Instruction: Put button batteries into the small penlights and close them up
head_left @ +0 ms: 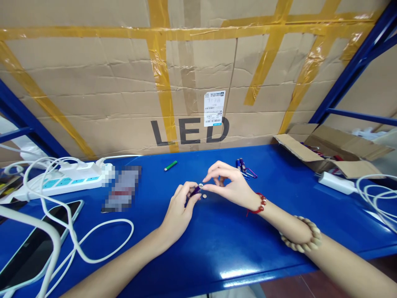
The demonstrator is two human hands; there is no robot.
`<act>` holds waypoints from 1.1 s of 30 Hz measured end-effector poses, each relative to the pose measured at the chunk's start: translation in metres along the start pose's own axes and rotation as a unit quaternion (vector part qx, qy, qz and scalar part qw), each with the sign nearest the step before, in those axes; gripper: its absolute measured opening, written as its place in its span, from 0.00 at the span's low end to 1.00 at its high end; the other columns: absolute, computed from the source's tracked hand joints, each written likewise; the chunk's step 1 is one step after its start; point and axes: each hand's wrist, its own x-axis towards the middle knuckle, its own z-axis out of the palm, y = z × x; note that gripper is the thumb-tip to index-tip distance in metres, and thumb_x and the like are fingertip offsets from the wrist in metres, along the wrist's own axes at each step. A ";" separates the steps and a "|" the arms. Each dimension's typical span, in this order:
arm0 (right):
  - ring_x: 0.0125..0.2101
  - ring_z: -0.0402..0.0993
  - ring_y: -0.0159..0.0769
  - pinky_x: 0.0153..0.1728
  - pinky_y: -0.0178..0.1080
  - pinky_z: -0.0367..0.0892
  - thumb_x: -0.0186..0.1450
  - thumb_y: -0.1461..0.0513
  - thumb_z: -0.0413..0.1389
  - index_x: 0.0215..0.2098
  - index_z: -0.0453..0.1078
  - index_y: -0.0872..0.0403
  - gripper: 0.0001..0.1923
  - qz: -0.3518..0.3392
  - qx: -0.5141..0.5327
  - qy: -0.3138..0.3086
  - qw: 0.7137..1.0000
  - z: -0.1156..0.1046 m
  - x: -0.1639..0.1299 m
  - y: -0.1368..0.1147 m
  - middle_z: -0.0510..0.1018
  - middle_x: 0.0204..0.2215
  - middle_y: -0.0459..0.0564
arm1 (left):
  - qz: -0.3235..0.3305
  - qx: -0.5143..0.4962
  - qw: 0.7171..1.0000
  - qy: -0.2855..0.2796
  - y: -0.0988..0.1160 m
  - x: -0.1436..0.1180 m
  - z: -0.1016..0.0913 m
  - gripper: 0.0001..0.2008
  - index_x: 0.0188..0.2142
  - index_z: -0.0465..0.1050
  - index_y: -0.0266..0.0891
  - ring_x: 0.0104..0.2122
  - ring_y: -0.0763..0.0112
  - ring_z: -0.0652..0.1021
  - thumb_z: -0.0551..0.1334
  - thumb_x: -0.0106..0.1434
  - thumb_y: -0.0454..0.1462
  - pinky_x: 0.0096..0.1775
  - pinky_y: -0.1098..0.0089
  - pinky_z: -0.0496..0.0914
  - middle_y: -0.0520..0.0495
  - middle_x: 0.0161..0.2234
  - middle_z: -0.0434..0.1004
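Note:
My left hand (pixel 181 205) is closed round a small dark purple tube (pixel 195 191), like a mini torch body, tilted up to the right. At the tube's upper end, the thumb and forefinger of my right hand (pixel 231 184) pinch a small silver piece (pixel 201 186). Whether that piece is part of the tube or separate, I cannot tell. Just below the fingertips a small round metallic disc (pixel 204 196) lies on the blue table (pixel 248 240). Beyond my right hand are blue and purple tubes (pixel 242 164) with a purple carabiner clip (pixel 252 173).
A green cylinder (pixel 170 165) lies towards the back. At left are a power strip (pixel 62 180), white cables (pixel 102 261), a phone (pixel 31 252) and a blurred dark rectangle (pixel 122 190). An open carton (pixel 335 153) and white adapter (pixel 337 183) sit at right. Taped cardboard (pixel 124 91) stands behind.

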 end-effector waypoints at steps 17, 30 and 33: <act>0.30 0.67 0.24 0.29 0.28 0.62 0.64 0.60 0.54 0.32 0.72 0.55 0.07 -0.108 -0.182 -0.072 0.975 -0.003 -0.006 0.008 0.70 0.35 0.48 | -0.018 -0.005 0.999 -0.044 -0.003 0.000 0.003 0.08 0.40 0.65 0.39 0.33 0.73 0.71 0.52 0.65 0.39 0.37 0.72 0.62 0.51 0.31 0.70; 0.34 0.70 0.28 0.24 0.30 0.56 0.63 0.59 0.54 0.44 0.69 0.48 0.10 0.182 -0.427 -0.118 0.878 -0.014 -0.002 0.010 0.72 0.40 0.43 | -0.052 0.000 0.999 -0.008 0.003 0.002 0.000 0.11 0.40 0.63 0.37 0.27 0.74 0.67 0.51 0.65 0.42 0.30 0.74 0.58 0.51 0.29 0.71; 0.38 0.71 0.35 0.25 0.33 0.56 0.63 0.58 0.53 0.44 0.69 0.48 0.11 0.252 -0.487 -0.174 0.818 -0.015 -0.001 0.013 0.72 0.40 0.46 | -0.050 0.001 0.999 -0.011 0.005 0.002 0.000 0.11 0.39 0.63 0.37 0.26 0.74 0.66 0.51 0.64 0.42 0.30 0.74 0.58 0.51 0.28 0.71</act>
